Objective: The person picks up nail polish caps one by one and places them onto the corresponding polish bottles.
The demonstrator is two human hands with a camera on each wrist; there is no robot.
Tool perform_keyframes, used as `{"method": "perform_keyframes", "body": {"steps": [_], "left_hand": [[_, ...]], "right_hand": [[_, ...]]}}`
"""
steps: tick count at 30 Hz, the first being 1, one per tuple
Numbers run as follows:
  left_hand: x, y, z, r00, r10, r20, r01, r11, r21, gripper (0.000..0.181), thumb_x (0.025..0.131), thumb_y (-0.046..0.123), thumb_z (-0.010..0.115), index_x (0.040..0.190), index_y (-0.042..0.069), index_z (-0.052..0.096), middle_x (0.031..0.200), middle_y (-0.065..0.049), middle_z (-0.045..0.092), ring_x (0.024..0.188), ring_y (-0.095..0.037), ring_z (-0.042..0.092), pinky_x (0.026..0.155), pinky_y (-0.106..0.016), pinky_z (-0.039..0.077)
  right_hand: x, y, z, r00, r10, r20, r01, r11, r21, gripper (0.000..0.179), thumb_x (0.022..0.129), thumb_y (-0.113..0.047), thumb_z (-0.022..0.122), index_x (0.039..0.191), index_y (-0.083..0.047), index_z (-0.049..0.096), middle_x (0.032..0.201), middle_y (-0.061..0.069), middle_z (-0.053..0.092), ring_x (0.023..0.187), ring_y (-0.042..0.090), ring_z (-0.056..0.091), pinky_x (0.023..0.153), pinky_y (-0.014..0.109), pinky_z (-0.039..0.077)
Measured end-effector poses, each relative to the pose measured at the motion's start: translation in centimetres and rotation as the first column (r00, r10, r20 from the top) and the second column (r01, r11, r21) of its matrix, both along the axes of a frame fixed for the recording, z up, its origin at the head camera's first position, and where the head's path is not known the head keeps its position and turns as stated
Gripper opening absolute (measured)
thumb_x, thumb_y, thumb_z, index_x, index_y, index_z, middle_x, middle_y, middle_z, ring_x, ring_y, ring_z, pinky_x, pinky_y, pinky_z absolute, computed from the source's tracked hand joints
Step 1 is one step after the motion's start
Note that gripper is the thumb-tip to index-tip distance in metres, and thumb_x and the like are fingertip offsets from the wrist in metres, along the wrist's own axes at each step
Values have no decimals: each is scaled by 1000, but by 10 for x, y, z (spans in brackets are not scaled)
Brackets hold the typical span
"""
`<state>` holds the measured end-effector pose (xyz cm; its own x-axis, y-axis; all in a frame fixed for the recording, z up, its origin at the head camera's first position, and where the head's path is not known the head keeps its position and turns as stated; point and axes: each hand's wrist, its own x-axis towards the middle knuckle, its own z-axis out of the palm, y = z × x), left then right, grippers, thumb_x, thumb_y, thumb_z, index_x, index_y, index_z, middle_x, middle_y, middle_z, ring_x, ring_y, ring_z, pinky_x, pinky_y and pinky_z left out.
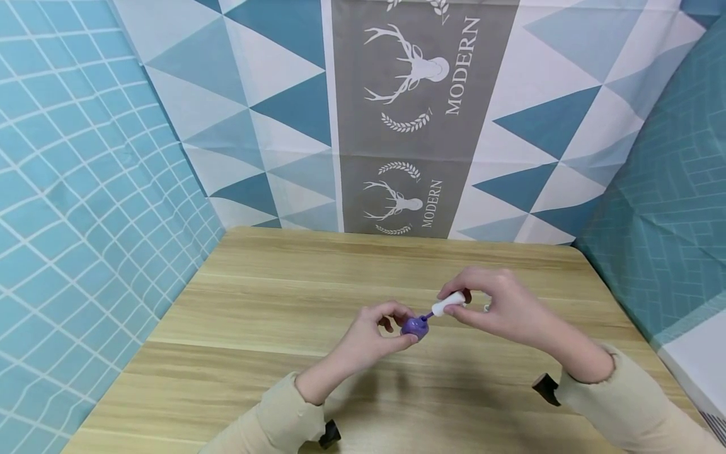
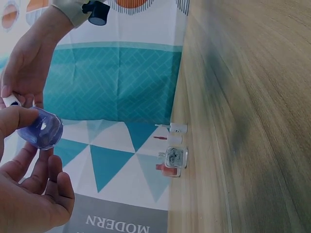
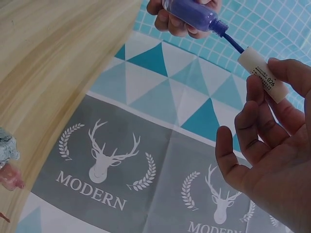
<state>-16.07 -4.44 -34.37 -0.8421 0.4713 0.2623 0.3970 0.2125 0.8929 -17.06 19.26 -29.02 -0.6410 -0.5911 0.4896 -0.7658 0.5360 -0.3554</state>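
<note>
My left hand (image 1: 371,334) pinches a small purple nail polish bottle (image 1: 415,327) between thumb and fingers, tilted above the table. My right hand (image 1: 499,302) grips its white brush cap (image 3: 263,75), printed with "026". The purple-coated brush stem (image 3: 233,42) reaches from the cap to the bottle's open threaded neck (image 3: 218,27); its tip is right at the mouth. In the left wrist view, the clear purple glass (image 2: 43,128) shows past the left thumb, and the cap is partly hidden by the right fingers.
On the wooden table (image 1: 255,315) stand a clear bottle with silvery contents (image 2: 175,157) and a reddish bottle (image 2: 170,170). White caps (image 2: 178,128) with brushes stand beside them. In the head view the right hand mostly hides this group. Patterned cloth (image 1: 272,113) surrounds the table's back and sides.
</note>
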Motion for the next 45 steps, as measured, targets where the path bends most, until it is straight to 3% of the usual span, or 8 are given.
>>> {"method": "perform_keyframes", "body": {"steps": [6, 16, 24, 36, 40, 45], "left_hand": [[0, 0, 0, 1000, -1, -12, 1, 1000, 0, 22, 77, 1, 73, 98, 1, 67, 95, -10, 69, 85, -14, 56, 72, -35, 47], [0, 2, -1, 1000, 0, 11, 0, 1000, 16, 23, 77, 1, 73, 99, 1, 67, 95, -11, 69, 85, -14, 56, 74, -41, 48], [-1, 3, -3, 999, 0, 35, -1, 999, 36, 23, 77, 2, 72, 100, 2, 67, 94, -10, 69, 84, -11, 55, 72, -27, 45], [-1, 6, -5, 996, 39, 78, -42, 998, 37, 21, 79, 3, 72, 99, 2, 67, 94, -8, 69, 87, -17, 56, 76, -35, 48], [-1, 8, -4, 996, 47, 76, -51, 998, 46, 21, 78, 3, 72, 99, 1, 67, 94, -9, 69, 89, -21, 58, 76, -40, 48], [-1, 10, -4, 996, 37, 75, -41, 998, 55, 21, 78, 2, 72, 99, 0, 67, 93, -11, 69, 89, -23, 58, 75, -37, 48]], "right_hand": [[-3, -3, -5, 1000, 12, 8, -11, 1000, -10, 24, 76, -12, 78, 96, -19, 67, 88, -15, 64, 74, 0, 52, 63, 20, 46], [-7, -9, -14, 995, 41, 90, -35, 997, -66, 23, 78, -15, 78, 98, -20, 67, 90, -13, 66, 78, 3, 57, 68, 22, 49], [-9, -11, -20, 979, 55, 196, -29, 991, -133, 22, 81, -16, 74, 102, -20, 68, 92, -10, 67, 82, 8, 61, 70, 24, 50], [-22, -13, -34, 944, 131, 304, -56, 968, -243, 21, 85, -9, 69, 106, -15, 67, 96, -3, 68, 88, 10, 61, 77, 27, 51], [-25, -13, -37, 939, 137, 316, -55, 965, -255, 21, 85, -9, 68, 105, -15, 67, 96, -3, 67, 89, 10, 61, 80, 27, 50], [-26, -13, -39, 937, 161, 309, -76, 960, -270, 21, 84, -6, 69, 104, -14, 67, 95, -4, 66, 88, 11, 61, 80, 28, 50]]}}
